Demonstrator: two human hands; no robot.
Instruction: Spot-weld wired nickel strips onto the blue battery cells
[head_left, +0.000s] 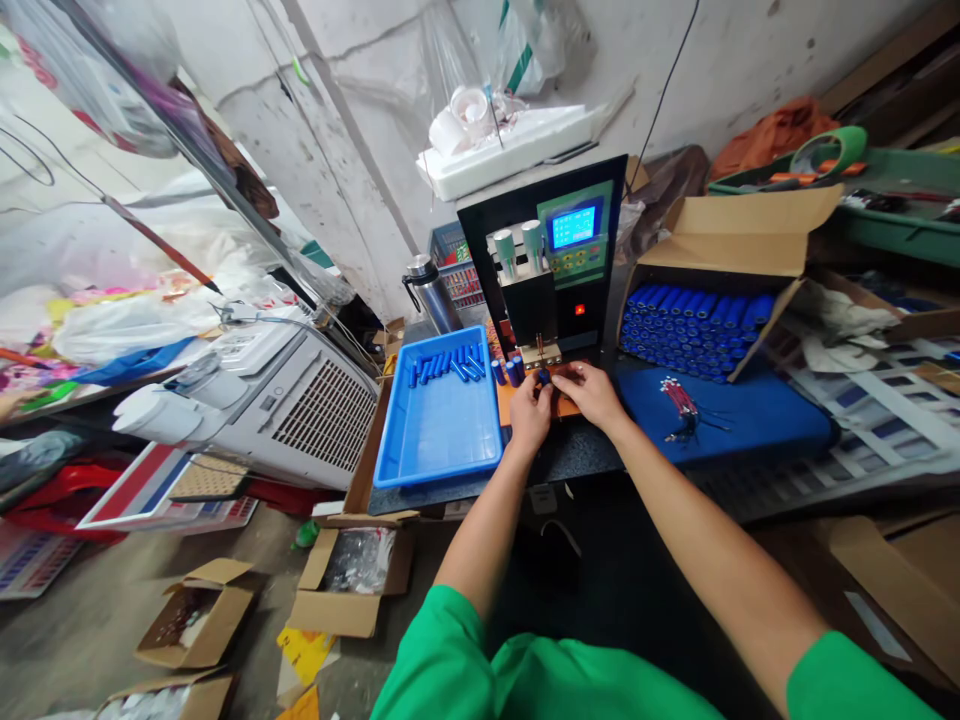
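My left hand point(532, 412) has its fingers closed around a small blue battery cell point(544, 377) beneath the electrodes of a black spot welder point(529, 305). Pinched close beside it, my right hand point(589, 392) meets the same spot from the right; what its fingertips grip is too small to make out. A few upright blue cells point(514, 372) stand just left of my fingers. Under both hands lies an orange work plate point(564, 408). The welder's blue screen point(574, 228) is lit.
Left of the welder is a blue tray point(442, 445) with several cells at its far end. At right, a cardboard box point(739, 235) is packed with blue cells. Wired leads point(681, 402) lie on a blue surface. A steel flask point(433, 293) and grey air cooler point(300, 410) stand left.
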